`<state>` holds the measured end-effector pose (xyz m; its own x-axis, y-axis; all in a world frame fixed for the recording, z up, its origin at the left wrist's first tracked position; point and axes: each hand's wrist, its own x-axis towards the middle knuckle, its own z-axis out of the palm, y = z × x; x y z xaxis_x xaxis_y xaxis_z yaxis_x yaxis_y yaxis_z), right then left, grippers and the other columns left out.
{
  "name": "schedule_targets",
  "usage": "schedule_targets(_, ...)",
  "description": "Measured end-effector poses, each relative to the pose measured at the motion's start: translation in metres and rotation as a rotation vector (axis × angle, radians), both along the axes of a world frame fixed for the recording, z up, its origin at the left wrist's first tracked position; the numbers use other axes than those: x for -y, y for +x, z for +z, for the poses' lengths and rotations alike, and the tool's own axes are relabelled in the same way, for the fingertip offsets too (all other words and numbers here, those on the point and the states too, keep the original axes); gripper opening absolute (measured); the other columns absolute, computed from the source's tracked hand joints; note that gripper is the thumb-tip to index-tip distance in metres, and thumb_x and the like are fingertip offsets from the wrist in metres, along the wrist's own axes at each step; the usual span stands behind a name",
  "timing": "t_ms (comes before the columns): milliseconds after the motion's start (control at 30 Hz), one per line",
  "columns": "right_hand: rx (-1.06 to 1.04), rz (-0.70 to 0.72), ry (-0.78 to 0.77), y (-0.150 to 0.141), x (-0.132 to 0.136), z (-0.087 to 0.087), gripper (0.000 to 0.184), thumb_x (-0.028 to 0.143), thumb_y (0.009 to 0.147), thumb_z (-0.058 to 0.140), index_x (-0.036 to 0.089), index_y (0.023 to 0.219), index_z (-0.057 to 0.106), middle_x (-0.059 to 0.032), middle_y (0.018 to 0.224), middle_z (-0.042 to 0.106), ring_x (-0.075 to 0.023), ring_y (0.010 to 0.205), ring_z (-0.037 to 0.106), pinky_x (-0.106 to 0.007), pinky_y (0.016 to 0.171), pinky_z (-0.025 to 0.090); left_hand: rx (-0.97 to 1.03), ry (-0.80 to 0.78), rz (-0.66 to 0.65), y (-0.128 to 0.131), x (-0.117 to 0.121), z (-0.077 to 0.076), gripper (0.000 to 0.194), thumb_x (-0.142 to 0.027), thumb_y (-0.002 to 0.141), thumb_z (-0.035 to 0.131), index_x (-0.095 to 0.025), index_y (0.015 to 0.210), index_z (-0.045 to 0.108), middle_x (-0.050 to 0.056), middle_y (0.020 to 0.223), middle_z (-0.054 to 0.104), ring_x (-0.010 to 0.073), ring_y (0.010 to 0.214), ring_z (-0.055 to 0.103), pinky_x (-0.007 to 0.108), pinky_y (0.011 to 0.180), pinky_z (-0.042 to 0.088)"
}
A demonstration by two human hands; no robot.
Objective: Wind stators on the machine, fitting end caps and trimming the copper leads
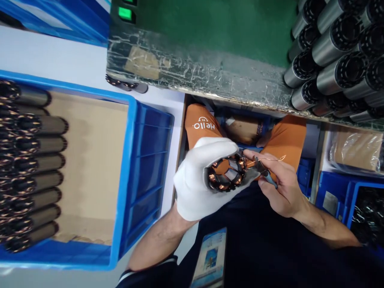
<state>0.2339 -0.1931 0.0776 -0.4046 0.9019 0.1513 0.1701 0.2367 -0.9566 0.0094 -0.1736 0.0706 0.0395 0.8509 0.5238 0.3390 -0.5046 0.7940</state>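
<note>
Legible print: one word, "Hello." (204,125), showing in white on the left leg of the orange trousers (196,114), near the knee. Orientation: the lettering is appearing upside down in the head view, its full stop falling at the left end. Accompanying sign: a small white smiley-like mark (203,119) is sitting just above the word as seen here, two short strokes lying within a curved line. Second item: a card (210,258) is lying against the dark shirt (249,244), bearing a blue picture panel and faint lines of print; these are staying too small and blurred to read.
</note>
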Motion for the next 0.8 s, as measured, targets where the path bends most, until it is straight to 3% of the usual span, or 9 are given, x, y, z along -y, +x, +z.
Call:
schedule_targets(167, 0.049, -0.087, -0.118, -0.005, -0.007, -0.012, 0.047, 0.015, 0.106, 0.067, 0.029, 0.149, 0.078, -0.0029, 0.147, 0.082, -0.0217, 0.127, 0.081, -0.033, 0.114, 0.063, -0.085, -0.017, 0.074, 0.002, 0.002, -0.011, 0.071, -0.034, 0.08, 0.105, -0.027, 0.14, 0.069, 0.004, 0.118, 0.081, 0.0237, 0.102, 0.084, 0.034, 0.09, 0.07)
schedule_targets(267, 0.043, -0.103, -0.428, -0.003, -0.019, -0.04, 0.031, 0.031, 0.105, 0.077, 0.023, 0.133, 0.086, -0.0033, 0.111, 0.088, -0.018, 0.095, 0.08, -0.03, 0.092, 0.064, -0.286, -0.227, 0.186, 0.002, 0.002, -0.025, 0.054, -0.036, 0.088, 0.098, -0.027, 0.133, 0.07, 0.002, 0.117, 0.083, 0.023, 0.1, 0.086, 0.032, 0.089, 0.068)
schedule_targets(367, -0.048, -0.053, -0.73, -0.001, -0.028, -0.07, 0.048, 0.053, 0.102, 0.079, 0.017, 0.133, 0.083, 0.0037, 0.071, 0.068, -0.012, 0.058, 0.056, -0.024, 0.056, 0.049, -0.356, -0.38, 0.163, 0.001, 0.0, -0.044, 0.047, -0.038, 0.091, 0.093, -0.024, 0.129, 0.068, 0.002, 0.113, 0.084, 0.0241, 0.096, 0.086, 0.033, 0.086, 0.066)
schedule_targets(433, -0.115, 0.007, -0.834, -0.002, -0.03, -0.081, 0.064, 0.07, 0.1, 0.074, 0.016, 0.132, 0.079, 0.0038, 0.07, 0.065, -0.011, 0.051, 0.048, -0.024, 0.047, 0.041, -0.337, -0.358, 0.054, 0.001, -0.001, -0.052, 0.045, -0.04, 0.092, 0.091, -0.024, 0.128, 0.068, 0.003, 0.114, 0.085, 0.0254, 0.1, 0.086, 0.035, 0.091, 0.066)
schedule_targets(500, -0.177, 0.077, -0.921, -0.003, -0.031, -0.081, 0.072, 0.083, 0.094, 0.073, 0.016, 0.12, 0.079, -0.0007, 0.079, 0.071, -0.0128, 0.053, 0.054, -0.027, 0.047, 0.046, -0.315, -0.283, -0.106, 0.003, 0.0, -0.052, 0.046, -0.041, 0.091, 0.091, -0.024, 0.126, 0.067, 0.004, 0.115, 0.084, 0.0273, 0.105, 0.084, 0.042, 0.105, 0.065)
schedule_targets(600, -0.227, 0.111, -0.959, -0.001, -0.034, -0.072, 0.069, 0.081, 0.084, 0.086, 0.018, 0.108, 0.076, -0.0027, 0.085, 0.074, -0.0146, 0.061, 0.061, -0.028, 0.052, 0.052, -0.35, -0.256, -0.27, 0.003, 0.004, -0.035, 0.055, -0.036, 0.087, 0.093, -0.025, 0.132, 0.065, 0.008, 0.124, 0.082, 0.0317, 0.117, 0.08, 0.054, 0.121, 0.057)
schedule_targets(633, -0.235, 0.094, -0.948, 0.003, -0.036, -0.068, 0.066, 0.075, 0.08, 0.093, 0.019, 0.109, 0.076, -0.0017, 0.087, 0.074, -0.0136, 0.063, 0.06, -0.027, 0.054, 0.051, -0.376, -0.282, -0.256, 0.001, 0.006, -0.026, 0.061, -0.034, 0.085, 0.094, -0.026, 0.137, 0.064, 0.009, 0.131, 0.08, 0.0341, 0.124, 0.078, 0.057, 0.123, 0.056)
schedule_targets(733, -0.201, -0.003, -0.815, 0.016, -0.038, -0.06, 0.068, 0.049, 0.069, 0.11, 0.023, 0.121, 0.075, 0.0055, 0.081, 0.068, -0.0102, 0.063, 0.052, -0.024, 0.059, 0.046, -0.357, -0.404, -0.033, -0.012, 0.015, -0.007, 0.077, -0.034, 0.078, 0.097, -0.029, 0.146, 0.064, 0.013, 0.149, 0.071, 0.041, 0.143, 0.067, 0.061, 0.125, 0.054)
schedule_targets(800, -0.179, -0.041, -0.651, 0.022, -0.037, -0.056, 0.069, 0.037, 0.068, 0.113, 0.024, 0.124, 0.075, 0.0061, 0.082, 0.07, -0.0094, 0.062, 0.05, -0.025, 0.062, 0.048, -0.167, -0.601, -0.051, -0.019, 0.018, -0.006, 0.068, -0.034, 0.08, 0.093, -0.028, 0.143, 0.068, 0.012, 0.146, 0.073, 0.0391, 0.14, 0.07, 0.057, 0.121, 0.058)
